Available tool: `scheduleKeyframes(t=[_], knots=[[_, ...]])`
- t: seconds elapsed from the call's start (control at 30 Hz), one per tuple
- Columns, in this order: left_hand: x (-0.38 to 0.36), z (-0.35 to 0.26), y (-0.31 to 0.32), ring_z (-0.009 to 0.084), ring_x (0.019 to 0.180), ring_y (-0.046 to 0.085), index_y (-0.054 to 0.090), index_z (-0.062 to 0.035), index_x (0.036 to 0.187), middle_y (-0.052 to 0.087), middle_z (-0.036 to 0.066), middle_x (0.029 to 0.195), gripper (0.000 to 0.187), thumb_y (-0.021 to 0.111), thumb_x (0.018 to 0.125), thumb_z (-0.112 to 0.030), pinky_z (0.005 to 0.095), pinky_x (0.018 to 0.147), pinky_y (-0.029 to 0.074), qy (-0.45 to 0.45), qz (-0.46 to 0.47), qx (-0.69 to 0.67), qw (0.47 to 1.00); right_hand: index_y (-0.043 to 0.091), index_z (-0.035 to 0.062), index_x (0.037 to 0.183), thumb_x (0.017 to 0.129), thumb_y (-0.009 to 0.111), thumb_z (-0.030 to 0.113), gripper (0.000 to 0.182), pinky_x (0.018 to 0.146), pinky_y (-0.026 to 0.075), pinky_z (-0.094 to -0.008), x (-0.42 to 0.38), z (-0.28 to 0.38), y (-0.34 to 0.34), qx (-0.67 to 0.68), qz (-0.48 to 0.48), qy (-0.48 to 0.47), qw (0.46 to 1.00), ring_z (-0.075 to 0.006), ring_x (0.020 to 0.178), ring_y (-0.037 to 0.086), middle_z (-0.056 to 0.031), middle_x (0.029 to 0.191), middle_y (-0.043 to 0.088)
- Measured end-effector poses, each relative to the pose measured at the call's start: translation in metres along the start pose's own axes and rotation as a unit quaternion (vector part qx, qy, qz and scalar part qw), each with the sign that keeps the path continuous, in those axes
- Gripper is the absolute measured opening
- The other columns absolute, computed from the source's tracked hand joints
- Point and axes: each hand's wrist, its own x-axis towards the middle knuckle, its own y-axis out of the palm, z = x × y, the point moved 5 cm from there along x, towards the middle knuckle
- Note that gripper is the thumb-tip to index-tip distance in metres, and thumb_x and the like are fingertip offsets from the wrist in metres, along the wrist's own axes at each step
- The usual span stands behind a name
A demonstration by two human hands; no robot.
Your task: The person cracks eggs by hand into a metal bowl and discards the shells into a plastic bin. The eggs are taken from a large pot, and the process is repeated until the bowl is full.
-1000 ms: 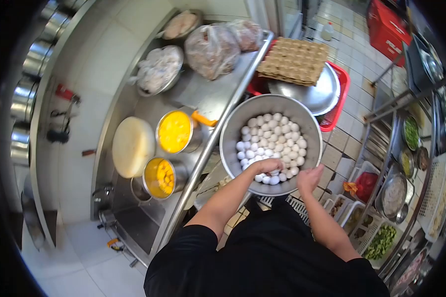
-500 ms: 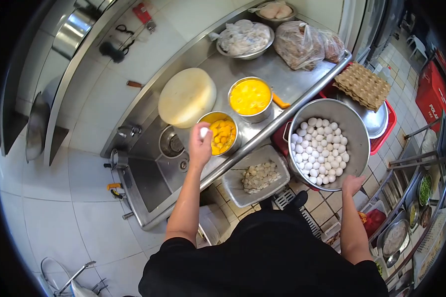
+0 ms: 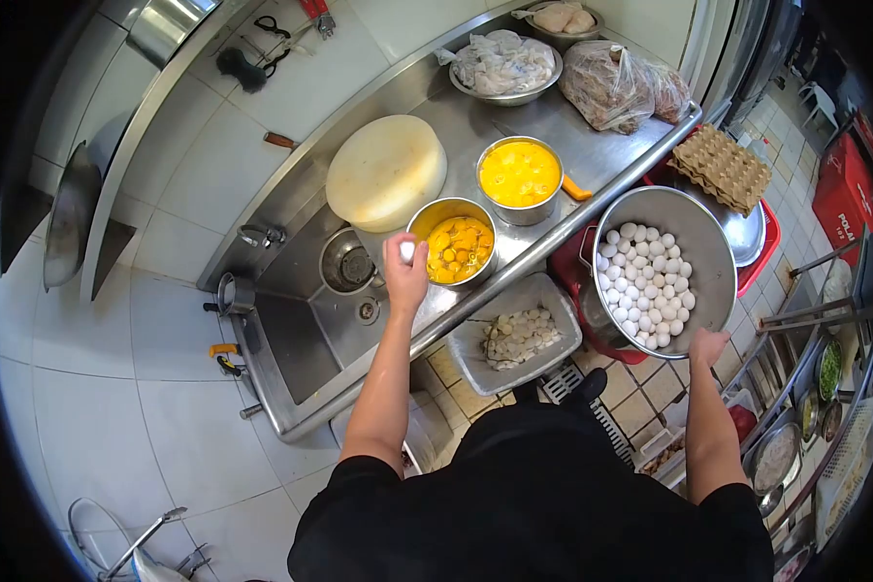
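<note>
My left hand (image 3: pixel 404 279) is closed around a white egg (image 3: pixel 406 252), just left of a steel pot (image 3: pixel 412 223) on the sink counter. Several raw yolks (image 3: pixel 459 249) lie in that pot. A second steel pot (image 3: pixel 521 214) behind it holds yellow egg liquid with yolks. On my right, my right hand (image 3: pixel 708 346) grips the near rim of a large steel stockpot (image 3: pixel 710 252) with many white eggs (image 3: pixel 643 283) inside. Between the counter and the stockpot, below them, a grey bin (image 3: pixel 464 361) contains eggshells (image 3: pixel 520 338).
A thick round cutting board (image 3: pixel 386 173) rests by the sink (image 3: pixel 296 354). Farther back are a bowl with bagged food (image 3: pixel 504 64) and a plastic bag of brown food (image 3: pixel 606 85). Cardboard egg trays (image 3: pixel 721 167) sit at right, near a red crate (image 3: pixel 770 233). An orange handle (image 3: pixel 576 188) lies near the counter edge.
The view has shifted a little. My right hand has closed on the stockpot's rim, and more of the red object under the pot shows. My left hand still holds the egg beside the yolk pot.
</note>
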Motion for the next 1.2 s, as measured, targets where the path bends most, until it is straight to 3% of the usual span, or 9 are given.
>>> scheduleKeyframes(t=[0.33, 0.57, 0.63, 0.73, 0.87, 0.93, 0.97, 1.07, 1.2], knots=[[0.074, -0.063, -0.002, 0.0325, 0.097, 0.051, 0.046, -0.0082, 0.110, 0.044, 0.016, 0.113, 0.043, 0.052, 0.070, 0.006, 0.0374, 0.082, 0.045, 0.125, 0.209, 0.108, 0.964, 0.042, -0.0095, 0.110, 0.071, 0.053, 0.013, 0.046, 0.092, 0.042, -0.0454, -0.004, 0.006, -0.008, 0.003, 0.026, 0.011, 1.000, -0.0443, 0.104, 0.054, -0.0322, 0.109, 0.055], [0.085, -0.107, -0.018, 0.0356, 0.098, 0.052, 0.050, -0.0068, 0.108, 0.048, 0.018, 0.109, 0.034, 0.055, 0.075, 0.001, 0.0426, 0.080, 0.045, 0.265, -0.039, 0.090, 0.959, 0.045, -0.0077, 0.102, 0.072, 0.052, 0.013, 0.037, 0.084, 0.044, -0.0498, -0.002, 0.002, -0.003, 0.008, -0.009, -0.008, 1.000, -0.0450, 0.094, 0.057, -0.0312, 0.098, 0.058], [0.058, -0.044, 0.027, 0.0356, 0.097, 0.051, 0.051, -0.0039, 0.105, 0.050, 0.018, 0.105, 0.031, 0.057, 0.076, 0.001, 0.0418, 0.083, 0.042, 0.082, 0.026, 0.056, 0.995, 0.045, -0.0063, 0.103, 0.073, 0.053, 0.014, 0.038, 0.083, 0.045, -0.0492, 0.001, -0.006, 0.003, 0.017, -0.025, -0.012, 0.999, -0.0433, 0.095, 0.058, -0.0297, 0.100, 0.058], [-0.012, -0.063, 0.059, 0.0362, 0.096, 0.050, 0.051, -0.0034, 0.105, 0.049, 0.019, 0.105, 0.029, 0.062, 0.078, -0.003, 0.0402, 0.086, 0.041, 0.136, 0.032, 0.024, 0.990, 0.044, -0.0047, 0.107, 0.073, 0.053, 0.015, 0.040, 0.083, 0.045, -0.0483, 0.053, -0.084, 0.084, -0.067, -0.012, -0.154, 0.986, -0.0421, 0.094, 0.058, -0.0291, 0.101, 0.058], [-0.113, -0.069, 0.101, 0.0386, 0.102, 0.050, 0.047, -0.0071, 0.117, 0.046, 0.022, 0.116, 0.043, 0.067, 0.078, -0.009, 0.0408, 0.089, 0.041, 0.147, 0.161, 0.029, 0.976, 0.041, -0.0049, 0.111, 0.076, 0.050, 0.013, 0.040, 0.087, 0.043, -0.0478, -0.001, -0.015, 0.010, 0.040, -0.008, 0.013, 0.999, -0.0431, 0.095, 0.056, -0.0313, 0.102, 0.055], [-0.142, -0.048, 0.122, 0.0416, 0.110, 0.047, 0.044, -0.0102, 0.126, 0.040, 0.024, 0.126, 0.054, 0.069, 0.077, -0.011, 0.0436, 0.093, 0.041, 0.019, 0.381, 0.098, 0.919, 0.040, -0.0053, 0.111, 0.077, 0.050, 0.012, 0.040, 0.087, 0.042, -0.0483, -0.003, -0.011, 0.006, 0.036, 0.007, 0.024, 0.999, -0.0440, 0.097, 0.055, -0.0319, 0.105, 0.053], [-0.146, -0.041, 0.125, 0.0425, 0.117, 0.044, 0.046, -0.0075, 0.127, 0.034, 0.025, 0.133, 0.056, 0.069, 0.077, -0.012, 0.0445, 0.097, 0.040, -0.010, 0.381, 0.107, 0.918, 0.040, -0.0057, 0.111, 0.077, 0.049, 0.011, 0.039, 0.088, 0.041, -0.0487, -0.004, -0.009, 0.007, 0.036, 0.024, 0.030, 0.999, -0.0449, 0.099, 0.053, -0.0325, 0.108, 0.052], [-0.123, -0.095, 0.143, 0.0378, 0.103, 0.051, 0.052, -0.0003, 0.117, 0.044, 0.020, 0.123, 0.044, 0.068, 0.076, -0.010, 0.0414, 0.087, 0.044, 0.151, 0.264, 0.104, 0.947, 0.039, -0.0063, 0.111, 0.078, 0.047, 0.009, 0.037, 0.087, 0.039, -0.0500, -0.005, -0.018, 0.016, 0.063, -0.029, 0.010, 0.998, -0.0471, 0.101, 0.050, -0.0326, 0.110, 0.049], [-0.114, -0.184, 0.245, 0.0352, 0.091, 0.056, 0.057, -0.0033, 0.101, 0.056, 0.017, 0.100, 0.025, 0.064, 0.078, -0.012, 0.0412, 0.080, 0.045, 0.171, 0.385, -0.023, 0.907, 0.039, -0.0065, 0.107, 0.079, 0.046, 0.007, 0.031, 0.085, 0.038, -0.0513, -0.013, -0.003, 0.003, 0.085, 0.004, 0.024, 0.996, -0.0484, 0.099, 0.048, -0.0326, 0.106, 0.048]])
